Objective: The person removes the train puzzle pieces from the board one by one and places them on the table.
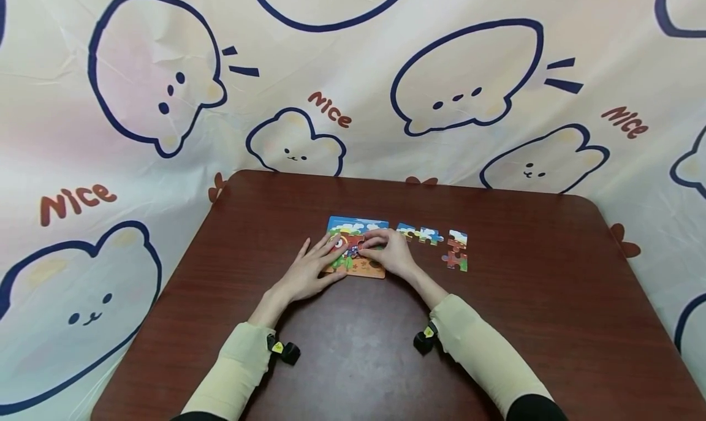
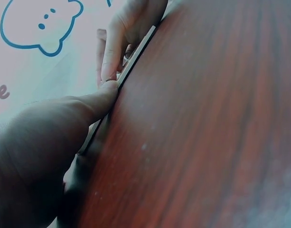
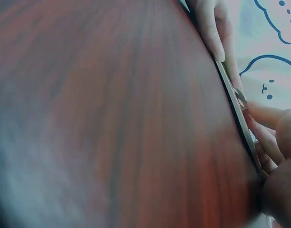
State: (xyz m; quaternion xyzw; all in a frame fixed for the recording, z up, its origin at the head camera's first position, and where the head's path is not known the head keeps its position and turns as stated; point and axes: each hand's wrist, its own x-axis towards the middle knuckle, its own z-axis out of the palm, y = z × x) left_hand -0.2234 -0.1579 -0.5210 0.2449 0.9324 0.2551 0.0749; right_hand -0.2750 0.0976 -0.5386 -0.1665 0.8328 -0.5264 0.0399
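Note:
A colourful jigsaw puzzle (image 1: pixel 368 270) with a blue top and an orange bottom edge lies flat on the table. My left hand (image 1: pixel 309 270) rests on its left side, fingers spread over the picture. Its thumb (image 2: pixel 101 98) presses near the front edge in the left wrist view. Over the puzzle's right half, my right hand (image 1: pixel 394 253) pinches a puzzle piece (image 3: pixel 240 98), which stands tilted at the board's surface in the right wrist view. The fingers cover much of the picture around it.
To the right of the puzzle lie several loose pieces: a cloud piece (image 1: pixel 406 230), another blue-and-white piece (image 1: pixel 430 235), and a white-and-red piece (image 1: pixel 457 238) against a red-and-green one (image 1: pixel 456 260). The brown table (image 1: pixel 353 360) meets a cartoon-printed cloth (image 1: pixel 364 72) behind.

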